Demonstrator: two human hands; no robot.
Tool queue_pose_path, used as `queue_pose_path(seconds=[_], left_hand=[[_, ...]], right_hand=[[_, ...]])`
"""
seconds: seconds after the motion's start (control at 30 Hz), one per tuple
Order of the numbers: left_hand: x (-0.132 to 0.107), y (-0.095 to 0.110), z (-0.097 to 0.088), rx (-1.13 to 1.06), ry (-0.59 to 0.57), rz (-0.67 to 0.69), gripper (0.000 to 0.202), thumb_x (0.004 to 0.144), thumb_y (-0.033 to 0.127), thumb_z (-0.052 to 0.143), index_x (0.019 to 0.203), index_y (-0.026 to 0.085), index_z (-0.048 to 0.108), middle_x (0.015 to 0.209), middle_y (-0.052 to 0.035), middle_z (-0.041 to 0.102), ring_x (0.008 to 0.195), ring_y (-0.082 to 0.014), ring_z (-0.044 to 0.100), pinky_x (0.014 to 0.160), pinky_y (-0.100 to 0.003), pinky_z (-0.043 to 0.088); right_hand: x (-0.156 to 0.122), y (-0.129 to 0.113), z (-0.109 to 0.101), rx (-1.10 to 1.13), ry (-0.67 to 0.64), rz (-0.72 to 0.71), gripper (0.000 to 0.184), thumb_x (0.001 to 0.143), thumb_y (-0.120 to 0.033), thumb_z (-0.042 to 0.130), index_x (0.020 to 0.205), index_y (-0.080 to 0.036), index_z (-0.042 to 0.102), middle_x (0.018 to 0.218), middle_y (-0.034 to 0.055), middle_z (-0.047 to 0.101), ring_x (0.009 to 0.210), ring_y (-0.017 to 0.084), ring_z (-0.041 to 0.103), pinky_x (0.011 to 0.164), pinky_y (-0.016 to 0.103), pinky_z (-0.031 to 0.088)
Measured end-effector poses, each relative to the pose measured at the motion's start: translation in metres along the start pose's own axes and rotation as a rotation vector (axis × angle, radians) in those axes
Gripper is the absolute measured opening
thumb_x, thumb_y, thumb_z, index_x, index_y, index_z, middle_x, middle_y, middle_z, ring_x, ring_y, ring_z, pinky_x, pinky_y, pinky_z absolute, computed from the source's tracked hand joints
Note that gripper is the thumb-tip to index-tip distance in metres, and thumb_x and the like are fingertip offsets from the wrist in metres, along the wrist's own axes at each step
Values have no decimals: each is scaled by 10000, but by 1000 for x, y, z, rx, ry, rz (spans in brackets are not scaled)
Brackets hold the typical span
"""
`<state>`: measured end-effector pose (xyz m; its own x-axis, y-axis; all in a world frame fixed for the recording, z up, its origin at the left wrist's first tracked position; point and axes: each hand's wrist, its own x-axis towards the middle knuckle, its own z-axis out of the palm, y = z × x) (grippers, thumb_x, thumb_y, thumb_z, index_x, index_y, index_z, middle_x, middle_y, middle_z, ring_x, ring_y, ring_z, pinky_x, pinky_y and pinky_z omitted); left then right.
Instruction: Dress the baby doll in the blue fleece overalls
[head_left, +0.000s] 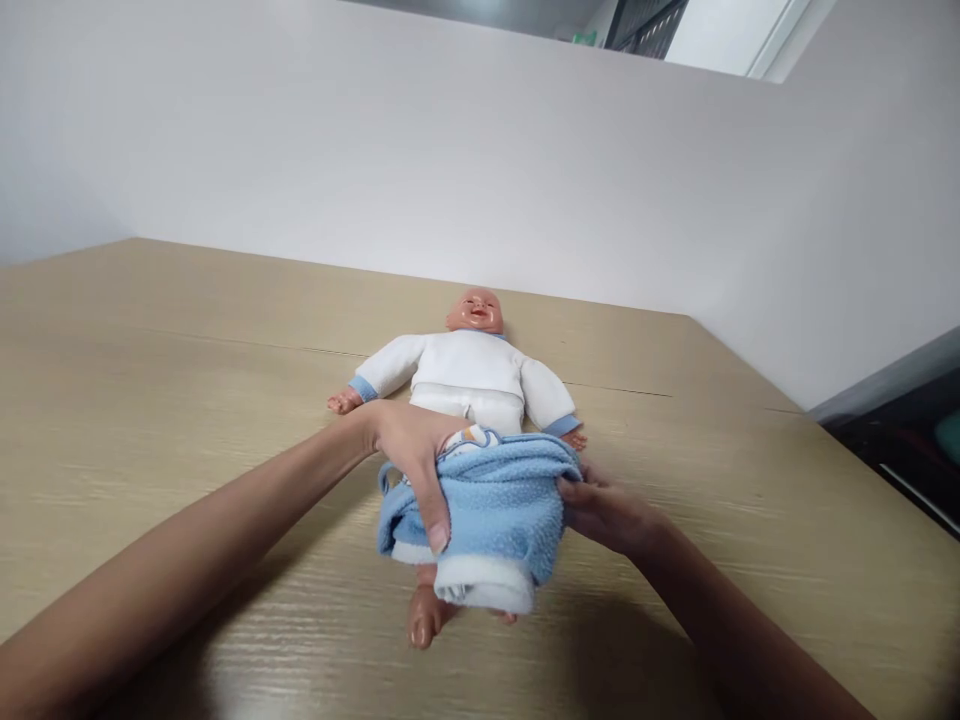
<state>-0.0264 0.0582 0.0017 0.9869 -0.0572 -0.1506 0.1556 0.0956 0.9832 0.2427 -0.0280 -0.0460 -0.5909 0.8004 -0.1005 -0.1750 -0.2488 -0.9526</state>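
A baby doll (472,360) lies on its back on the wooden table, its head toward the wall. It wears a white long-sleeved top with blue cuffs. Over its legs I hold small light-blue fleece pants (499,510) with white cuffs, bunched at the waist. My left hand (416,450) grips their left side, thumb lying on the front and the other fingers hidden. At the right edge of the waist, my right hand (604,508) pinches the fabric. One bare doll foot (425,615) shows below the cuffs; the rest of the legs is mostly covered.
The wooden table (187,340) reaches back to a white wall (375,160). Beyond the table's right edge stands a dark object (900,430), only partly in view. An opening above the wall shows part of another room.
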Motion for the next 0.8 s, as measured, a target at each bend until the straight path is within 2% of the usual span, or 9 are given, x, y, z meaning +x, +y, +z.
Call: queue_pose_path(seconds=[0.1, 0.23, 0.3, 0.4, 0.47, 0.53, 0.63, 0.73, 0.8], left_hand=[[-2, -7, -5, 65, 127, 42, 471, 560, 271, 1112, 951, 175, 865, 967, -48, 886, 921, -241, 838, 900, -279, 686], [-4, -11, -9, 87, 171, 70, 433, 610, 285, 1094, 951, 183, 847, 900, -33, 877, 974, -263, 838, 959, -316, 682], [-5, -12, -8, 90, 183, 72, 439, 615, 301, 1093, 954, 180, 841, 917, -36, 874, 977, -261, 832, 947, -311, 680], [-9, -16, -4, 105, 241, 93, 430, 661, 360, 1072, 967, 166, 841, 937, -44, 869, 984, -242, 816, 947, -289, 664], [-12, -20, -3, 110, 261, 91, 424, 729, 422, 1035, 1000, 161, 840, 980, -57, 869, 1022, -239, 808, 991, -297, 647], [-14, -25, -5, 113, 269, 70, 425, 790, 482, 991, 1025, 164, 836, 1050, -72, 867, 1082, -249, 801, 1053, -323, 626], [-15, -32, -8, 131, 336, 47, 505, 812, 546, 965, 1133, 180, 831, 1188, -75, 850, 1191, -261, 769, 1131, -357, 587], [-14, -32, -7, 155, 389, 57, 603, 791, 575, 973, 1239, 204, 815, 1245, -63, 835, 1223, -262, 748, 1170, -378, 559], [-13, -30, -5, 163, 394, 58, 574, 832, 602, 934, 1228, 203, 818, 1210, -66, 837, 1173, -254, 755, 1122, -364, 582]], right_hand=[[-3, -6, 6, -98, -62, 57, 581, 819, -671, 928, 1157, -216, 800, 989, 12, 783, 890, 170, 707, 819, 272, 567], [-7, -14, 15, -171, -297, 120, 722, 752, -654, 970, 1258, -176, 778, 1079, 60, 810, 1018, 241, 760, 952, 344, 596], [-7, -14, 18, -131, -259, 73, 752, 735, -625, 984, 1303, -183, 767, 1140, 77, 821, 1125, 270, 763, 1010, 361, 586], [-4, -10, 19, -53, -121, 20, 697, 748, -563, 977, 1304, -196, 772, 1146, 76, 833, 1171, 285, 759, 1043, 383, 577], [-1, -6, 18, 14, -35, 6, 632, 744, -512, 969, 1261, -202, 781, 1096, 66, 834, 1117, 283, 766, 1059, 407, 571], [2, -4, 16, 74, 13, 11, 500, 768, -489, 934, 1154, -205, 793, 974, 44, 812, 986, 256, 763, 997, 392, 586], [3, -5, 16, 74, -3, 9, 385, 826, -530, 887, 992, -202, 774, 827, 7, 728, 820, 202, 699, 888, 343, 584], [2, -12, 19, -48, -58, -21, 462, 760, -546, 964, 988, -200, 759, 867, 5, 731, 875, 209, 699, 904, 342, 580], [3, -16, 24, -138, 1, -44, 498, 706, -470, 1017, 1040, -198, 769, 932, 19, 774, 932, 231, 725, 922, 356, 590]])
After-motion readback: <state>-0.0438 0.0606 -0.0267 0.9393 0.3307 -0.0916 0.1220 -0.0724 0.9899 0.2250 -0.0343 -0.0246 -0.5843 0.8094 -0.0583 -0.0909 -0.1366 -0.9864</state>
